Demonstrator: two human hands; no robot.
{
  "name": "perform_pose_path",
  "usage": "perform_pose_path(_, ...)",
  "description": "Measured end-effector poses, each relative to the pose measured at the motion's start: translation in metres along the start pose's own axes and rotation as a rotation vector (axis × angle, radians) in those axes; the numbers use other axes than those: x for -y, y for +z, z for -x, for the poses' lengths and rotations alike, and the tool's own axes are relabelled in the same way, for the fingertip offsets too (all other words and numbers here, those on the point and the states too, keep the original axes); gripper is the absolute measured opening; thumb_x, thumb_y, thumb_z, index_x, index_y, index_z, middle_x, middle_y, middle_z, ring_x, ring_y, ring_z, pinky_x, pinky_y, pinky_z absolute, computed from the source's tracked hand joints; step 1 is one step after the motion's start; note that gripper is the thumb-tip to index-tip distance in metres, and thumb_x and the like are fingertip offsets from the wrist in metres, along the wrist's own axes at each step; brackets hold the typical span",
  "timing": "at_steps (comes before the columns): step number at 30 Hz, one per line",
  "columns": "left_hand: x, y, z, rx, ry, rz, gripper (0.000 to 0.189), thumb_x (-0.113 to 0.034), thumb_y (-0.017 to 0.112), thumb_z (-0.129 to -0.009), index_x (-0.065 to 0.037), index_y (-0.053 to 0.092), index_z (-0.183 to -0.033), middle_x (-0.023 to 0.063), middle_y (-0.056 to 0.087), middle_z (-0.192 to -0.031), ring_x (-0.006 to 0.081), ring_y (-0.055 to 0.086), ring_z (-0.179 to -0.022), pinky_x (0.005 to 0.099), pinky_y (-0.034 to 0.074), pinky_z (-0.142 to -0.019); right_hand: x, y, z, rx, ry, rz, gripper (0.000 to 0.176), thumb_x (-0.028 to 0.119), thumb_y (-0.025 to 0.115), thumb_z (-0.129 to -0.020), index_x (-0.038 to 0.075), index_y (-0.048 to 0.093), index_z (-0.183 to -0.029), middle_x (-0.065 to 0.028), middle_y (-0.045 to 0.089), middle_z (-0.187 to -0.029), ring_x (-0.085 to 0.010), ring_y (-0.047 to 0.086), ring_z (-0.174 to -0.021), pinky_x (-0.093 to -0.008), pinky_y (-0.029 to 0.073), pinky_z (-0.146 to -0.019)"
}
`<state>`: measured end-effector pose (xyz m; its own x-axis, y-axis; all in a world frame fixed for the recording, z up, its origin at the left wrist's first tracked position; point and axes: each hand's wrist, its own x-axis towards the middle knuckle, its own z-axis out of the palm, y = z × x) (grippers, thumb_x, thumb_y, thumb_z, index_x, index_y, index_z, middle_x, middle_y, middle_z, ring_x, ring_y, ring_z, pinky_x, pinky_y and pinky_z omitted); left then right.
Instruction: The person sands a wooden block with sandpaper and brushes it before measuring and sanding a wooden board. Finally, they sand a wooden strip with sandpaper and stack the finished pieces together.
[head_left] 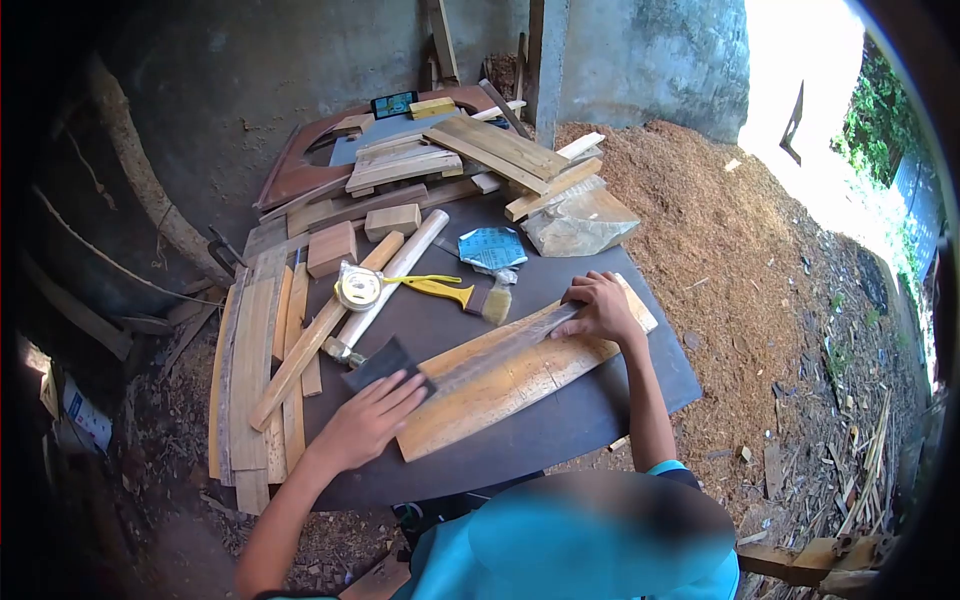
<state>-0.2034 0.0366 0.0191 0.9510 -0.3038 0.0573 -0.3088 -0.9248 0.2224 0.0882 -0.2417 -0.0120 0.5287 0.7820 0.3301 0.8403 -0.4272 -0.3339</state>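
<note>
A wide, pale wooden board [500, 385] lies at a slant on the dark tabletop, with a narrow greyish strip [490, 362] along it. On the strip's left end rests a dark, flat sheet [382, 364], its far part slightly blurred. My left hand [382, 412] presses on this sheet, fingers stretched out and nearly flat. At the right end my right hand [602, 310] is wrapped over the strip's far end, thumb on the near side, above the board. Just beyond the board lies a brush [494, 304] with a yellow handle.
A tape measure [359, 287], wooden sticks [322, 335] and blocks [332, 248] lie left of the brush. Blue-printed paper [492, 247] lies beyond it. Stacked planks [500, 148] and a phone [394, 104] are at the back. Sawdust [690, 260] is heaped right of the dark table [500, 470].
</note>
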Motion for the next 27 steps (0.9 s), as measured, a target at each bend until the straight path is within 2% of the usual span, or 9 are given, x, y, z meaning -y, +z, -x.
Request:
perform_pose_path(1,0.002,-0.003,0.019,-0.005,-0.092,0.015,0.049,-0.011,0.055,-0.085,-0.006,0.043,-0.132,0.0106,0.04,-0.139,0.0299,0.037,-0.129,0.0398,0.032,-0.106,-0.001,0.001,-0.001,0.003,0.008,-0.004,0.059,0.06,0.075,-0.046,0.01,0.067,-0.076,-0.0012,0.057,-0.075,-0.0214,0.055,-0.082,-0.0356,0.039,-0.077)
perform_pose_path(4,-0.01,-0.01,0.015,-0.008,-0.111,-0.005,0.048,-0.011,0.055,-0.085,-0.005,0.045,-0.131,0.0114,0.041,-0.138,0.0307,0.037,-0.128,0.0403,0.032,-0.105,0.0,-0.001,-0.004,0.04,0.037,-0.004,0.059,0.059,0.076,-0.045,0.01,0.066,-0.075,-0.0013,0.057,-0.075,-0.0213,0.054,-0.082,-0.0354,0.038,-0.077)
perform_pose_path(7,-0.009,0.001,-0.044,0.009,0.06,-0.012,0.055,-0.011,0.056,-0.084,-0.002,0.037,-0.135,0.0139,0.035,-0.141,0.0319,0.031,-0.131,0.0418,0.03,-0.107,-0.001,0.001,-0.005,0.041,0.015,0.02,0.058,0.058,0.077,-0.044,0.01,0.066,-0.075,-0.0015,0.057,-0.076,-0.0215,0.054,-0.081,-0.0353,0.038,-0.077)
perform_pose_path(11,-0.023,0.031,-0.146,-0.129,0.306,0.007,0.055,-0.015,0.056,-0.085,-0.002,0.036,-0.135,0.0117,0.034,-0.142,0.0309,0.032,-0.131,0.041,0.03,-0.107,-0.001,0.001,-0.002,0.025,0.021,0.01,0.057,0.057,0.077,-0.045,0.01,0.066,-0.076,-0.0019,0.058,-0.077,-0.0216,0.054,-0.082,-0.0356,0.038,-0.077)
perform_pose_path(14,-0.025,0.03,-0.151,-0.116,0.342,-0.015,0.055,-0.015,0.055,-0.085,-0.002,0.037,-0.135,0.0115,0.034,-0.142,0.0303,0.033,-0.131,0.041,0.03,-0.107,-0.008,0.007,-0.001,0.003,0.003,0.029,0.057,0.056,0.077,-0.045,0.01,0.066,-0.076,-0.0024,0.058,-0.077,-0.0216,0.054,-0.083,-0.0355,0.038,-0.077)
perform_pose_path(16,-0.02,0.023,-0.121,-0.066,0.27,-0.04,0.055,-0.014,0.056,-0.084,-0.003,0.037,-0.135,0.011,0.034,-0.142,0.0303,0.033,-0.131,0.0407,0.03,-0.107,0.003,-0.001,0.002,0.008,0.018,0.009,0.058,0.058,0.076,-0.046,0.01,0.066,-0.076,-0.0025,0.058,-0.077,-0.0222,0.055,-0.083,-0.0356,0.038,-0.077)
perform_pose_path(21,-0.016,-0.009,0.0,0.016,-0.15,-0.023,0.053,-0.009,0.056,-0.082,-0.003,0.042,-0.133,0.011,0.038,-0.14,0.0317,0.035,-0.129,0.0417,0.032,-0.105,-0.003,0.002,-0.002,-0.021,-0.028,-0.005,0.058,0.059,0.076,-0.047,0.01,0.066,-0.075,-0.0022,0.056,-0.074,-0.0217,0.055,-0.081,-0.0348,0.038,-0.076)
perform_pose_path(24,-0.021,-0.007,0.005,-0.005,-0.16,-0.034,0.051,-0.008,0.056,-0.082,-0.002,0.044,-0.131,0.0112,0.039,-0.14,0.0327,0.035,-0.129,0.0428,0.032,-0.105,-0.004,0.004,0.0,-0.013,-0.021,-0.015,0.058,0.06,0.076,-0.047,0.01,0.065,-0.075,-0.0018,0.056,-0.073,-0.0214,0.055,-0.08,-0.0345,0.037,-0.076)
perform_pose_path(27,-0.024,0.002,-0.052,-0.04,-0.003,-0.048,0.052,-0.009,0.056,-0.082,-0.002,0.041,-0.132,0.0113,0.038,-0.14,0.0324,0.034,-0.129,0.043,0.032,-0.105,-0.001,0.004,-0.002,-0.002,-0.026,-0.009,0.058,0.06,0.076,-0.049,0.01,0.064,-0.075,-0.0015,0.056,-0.075,-0.0215,0.055,-0.082,-0.0353,0.038,-0.077)
